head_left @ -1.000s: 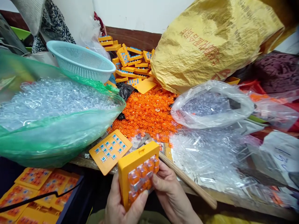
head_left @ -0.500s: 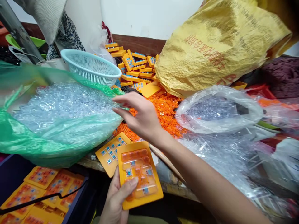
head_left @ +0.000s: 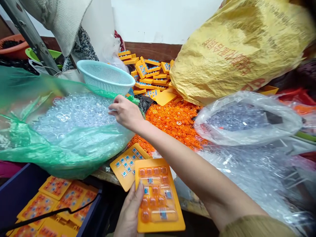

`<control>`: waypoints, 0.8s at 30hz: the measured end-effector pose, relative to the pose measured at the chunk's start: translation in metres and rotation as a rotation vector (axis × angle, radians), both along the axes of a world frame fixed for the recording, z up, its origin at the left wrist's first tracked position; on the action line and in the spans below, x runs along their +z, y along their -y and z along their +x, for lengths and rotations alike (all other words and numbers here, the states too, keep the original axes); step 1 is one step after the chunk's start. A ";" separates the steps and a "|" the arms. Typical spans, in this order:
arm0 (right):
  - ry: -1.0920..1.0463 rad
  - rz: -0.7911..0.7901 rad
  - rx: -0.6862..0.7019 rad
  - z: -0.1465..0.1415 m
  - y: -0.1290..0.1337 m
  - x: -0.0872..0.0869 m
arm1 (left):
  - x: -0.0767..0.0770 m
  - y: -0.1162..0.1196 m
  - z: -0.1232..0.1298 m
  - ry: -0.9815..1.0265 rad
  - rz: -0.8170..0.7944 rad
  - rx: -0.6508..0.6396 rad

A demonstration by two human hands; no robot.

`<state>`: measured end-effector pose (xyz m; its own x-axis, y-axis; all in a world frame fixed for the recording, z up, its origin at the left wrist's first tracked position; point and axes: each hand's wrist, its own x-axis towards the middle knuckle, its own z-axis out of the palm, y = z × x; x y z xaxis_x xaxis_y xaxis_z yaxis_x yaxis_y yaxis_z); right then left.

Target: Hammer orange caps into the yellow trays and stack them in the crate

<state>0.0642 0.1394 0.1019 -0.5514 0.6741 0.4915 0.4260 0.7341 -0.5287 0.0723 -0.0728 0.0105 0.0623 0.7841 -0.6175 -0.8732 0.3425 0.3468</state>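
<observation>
My left hand [head_left: 132, 205] grips a yellow keypad panel [head_left: 179, 217] by its left edge, thumb on top. The panel carries translucent orange and clear key caps, and blue switches show through the clear ones. My right hand [head_left: 125, 112] is over the right side of a green plastic bag [head_left: 84, 159]. Its fingers are bent and slightly apart, with no held thing visible. Loose clear plastic caps [head_left: 74, 112] fill the bag, just left of the fingertips. Behind the held panel, a second yellow panel [head_left: 127, 179] with bare blue switches lies at the table edge.
Loose orange caps [head_left: 170, 121] are heaped mid-table, with stacked yellow panels [head_left: 148, 74] behind. A light-blue basket [head_left: 106, 77] stands behind the green bag. Right are a yellow sack [head_left: 237, 52] and an open clear bag [head_left: 247, 140]. A dark-blue crate [head_left: 19, 187] of filled panels sits lower left.
My right hand has moved left from above the orange caps to the green bag, its fingers drawing closer together. The held panel now shows more of its face, with my thumb nearer its edge.
</observation>
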 end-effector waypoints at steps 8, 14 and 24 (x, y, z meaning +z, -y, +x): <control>-0.175 -0.175 0.040 0.124 0.120 -0.019 | 0.009 -0.007 0.002 -0.018 0.056 0.054; -0.113 -0.079 -0.043 0.152 0.163 -0.056 | 0.012 -0.008 0.024 -0.181 0.160 0.029; -0.521 -0.710 -0.405 0.154 0.178 -0.080 | 0.006 -0.006 0.036 -0.497 0.228 -0.022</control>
<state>0.2178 -0.0384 0.0216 -0.0401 0.9991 0.0140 0.1634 0.0204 -0.9864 0.1084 -0.0671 0.0164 -0.1758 0.9034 -0.3910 -0.5789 0.2264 0.7833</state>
